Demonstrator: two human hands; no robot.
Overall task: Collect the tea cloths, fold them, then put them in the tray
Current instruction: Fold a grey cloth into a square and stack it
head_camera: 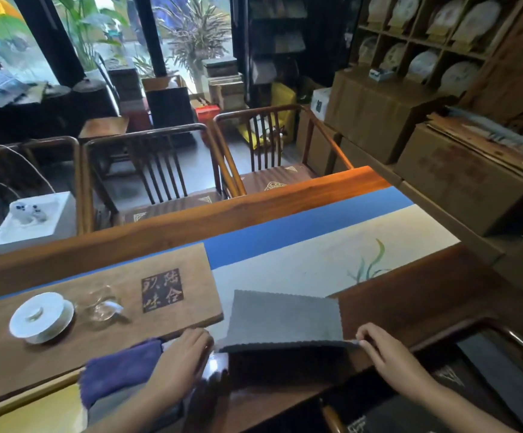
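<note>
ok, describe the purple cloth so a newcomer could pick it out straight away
Start at the long wooden tray with the square red seal, on the left of the table. At its near edge, beside the left hand, lies the purple cloth. It is crumpled and purple; the grey cloth to its right is flat.

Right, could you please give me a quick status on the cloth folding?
Both hands, left and right, pinching grey cloth corners. Purple cloth beside left hand. Nothing blocking.
</note>
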